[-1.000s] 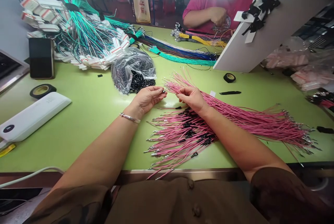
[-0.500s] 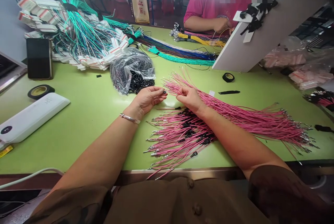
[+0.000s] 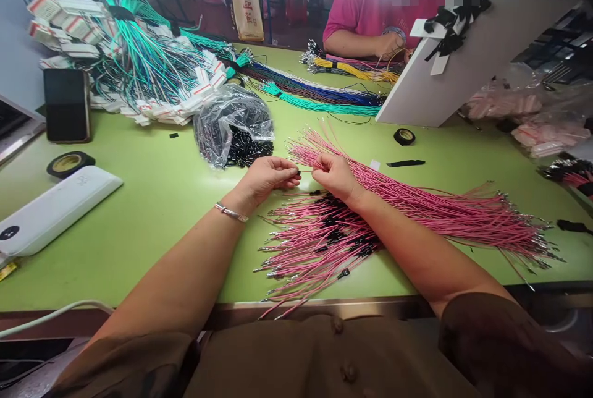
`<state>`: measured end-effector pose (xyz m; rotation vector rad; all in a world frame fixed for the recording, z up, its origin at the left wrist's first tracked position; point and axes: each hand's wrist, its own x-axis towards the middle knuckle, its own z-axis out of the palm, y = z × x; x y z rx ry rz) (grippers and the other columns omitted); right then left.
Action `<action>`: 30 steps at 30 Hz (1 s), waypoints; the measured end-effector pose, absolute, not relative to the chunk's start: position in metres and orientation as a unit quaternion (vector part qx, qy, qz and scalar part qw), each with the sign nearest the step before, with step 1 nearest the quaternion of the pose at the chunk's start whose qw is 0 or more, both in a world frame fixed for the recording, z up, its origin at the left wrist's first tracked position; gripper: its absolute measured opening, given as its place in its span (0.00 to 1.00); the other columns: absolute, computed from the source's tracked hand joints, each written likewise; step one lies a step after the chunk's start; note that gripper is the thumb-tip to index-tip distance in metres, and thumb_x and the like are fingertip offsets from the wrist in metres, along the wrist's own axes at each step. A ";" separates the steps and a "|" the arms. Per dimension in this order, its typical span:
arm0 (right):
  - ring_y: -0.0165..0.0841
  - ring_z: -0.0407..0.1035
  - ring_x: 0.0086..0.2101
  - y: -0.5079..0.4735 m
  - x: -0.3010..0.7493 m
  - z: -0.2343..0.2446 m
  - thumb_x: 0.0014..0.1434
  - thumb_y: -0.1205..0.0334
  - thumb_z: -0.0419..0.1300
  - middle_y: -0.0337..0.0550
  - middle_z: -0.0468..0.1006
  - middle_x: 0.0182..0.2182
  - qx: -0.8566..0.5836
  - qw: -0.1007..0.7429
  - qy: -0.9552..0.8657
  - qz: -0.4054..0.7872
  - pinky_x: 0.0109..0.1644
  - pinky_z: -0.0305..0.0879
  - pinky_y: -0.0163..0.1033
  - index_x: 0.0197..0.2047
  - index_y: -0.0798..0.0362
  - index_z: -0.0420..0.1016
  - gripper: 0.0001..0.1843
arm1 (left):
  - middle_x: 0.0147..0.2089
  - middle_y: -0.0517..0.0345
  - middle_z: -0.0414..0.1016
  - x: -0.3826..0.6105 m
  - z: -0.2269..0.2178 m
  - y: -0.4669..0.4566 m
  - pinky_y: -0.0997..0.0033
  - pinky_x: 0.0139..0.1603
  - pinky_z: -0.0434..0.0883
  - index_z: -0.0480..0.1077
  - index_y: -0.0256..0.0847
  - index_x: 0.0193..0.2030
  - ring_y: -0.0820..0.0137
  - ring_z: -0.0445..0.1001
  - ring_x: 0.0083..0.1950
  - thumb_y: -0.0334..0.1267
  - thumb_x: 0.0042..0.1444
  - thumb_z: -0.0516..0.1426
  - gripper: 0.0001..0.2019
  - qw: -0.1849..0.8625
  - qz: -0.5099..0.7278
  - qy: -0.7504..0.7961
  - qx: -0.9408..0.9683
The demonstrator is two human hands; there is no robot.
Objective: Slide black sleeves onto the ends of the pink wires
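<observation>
My left hand (image 3: 267, 177) and my right hand (image 3: 337, 175) meet over the near end of a big spread of pink wires (image 3: 445, 212) on the green table (image 3: 152, 212). The left fingers pinch a small black sleeve (image 3: 298, 172) at the fingertips. The right fingers are closed on the tip of one pink wire, right beside that sleeve. Below my hands lie pink wires that carry black sleeves (image 3: 324, 237). A clear bag of black sleeves (image 3: 234, 126) sits just beyond my left hand.
Teal, blue and yellow wire bundles (image 3: 319, 98) and white connectors (image 3: 69, 21) fill the far side. A phone (image 3: 67, 104), a tape roll (image 3: 69, 163) and a white power bank (image 3: 55, 206) lie left. A tilted white board (image 3: 463, 58) stands right; another person in pink (image 3: 370, 8) works opposite.
My two hands have drawn closer together, so the black sleeve and the wire tip now almost touch. The head view shifted slightly.
</observation>
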<state>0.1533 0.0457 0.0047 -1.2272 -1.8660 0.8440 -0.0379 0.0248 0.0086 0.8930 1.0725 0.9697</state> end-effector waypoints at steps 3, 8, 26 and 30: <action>0.26 0.54 0.25 0.046 0.154 0.001 0.45 0.64 0.56 0.33 0.61 0.20 -0.454 0.360 -0.742 0.336 0.30 0.51 0.35 0.22 0.52 0.60 0.06 | 0.30 0.48 0.81 -0.032 0.008 0.023 0.75 0.34 0.75 0.78 0.31 0.35 0.70 0.80 0.31 0.32 0.41 0.72 0.14 0.670 0.421 0.459 0.403; 0.26 0.59 0.24 0.041 0.156 0.005 0.47 0.58 0.60 0.35 0.67 0.21 -0.432 0.323 -0.719 0.439 0.29 0.55 0.34 0.24 0.54 0.66 0.09 | 0.28 0.50 0.80 -0.023 0.009 0.020 0.75 0.32 0.73 0.80 0.32 0.36 0.73 0.76 0.26 0.34 0.41 0.71 0.13 0.656 0.412 0.453 0.441; 0.25 0.57 0.22 0.041 0.161 0.015 0.53 0.57 0.61 0.35 0.69 0.19 -0.475 0.222 -0.788 0.322 0.28 0.50 0.34 0.28 0.56 0.78 0.10 | 0.23 0.57 0.77 -0.017 0.013 0.017 0.75 0.27 0.69 0.68 0.36 0.37 0.74 0.73 0.22 0.26 0.53 0.60 0.07 0.613 0.411 0.494 0.459; 0.25 0.58 0.21 0.047 0.174 0.025 0.49 0.62 0.63 0.35 0.68 0.17 -0.470 0.142 -0.790 0.366 0.27 0.51 0.34 0.23 0.56 0.75 0.07 | 0.24 0.56 0.78 -0.020 0.021 0.014 0.76 0.25 0.64 0.74 0.36 0.31 0.75 0.69 0.22 0.23 0.47 0.60 0.07 0.543 0.316 0.539 0.561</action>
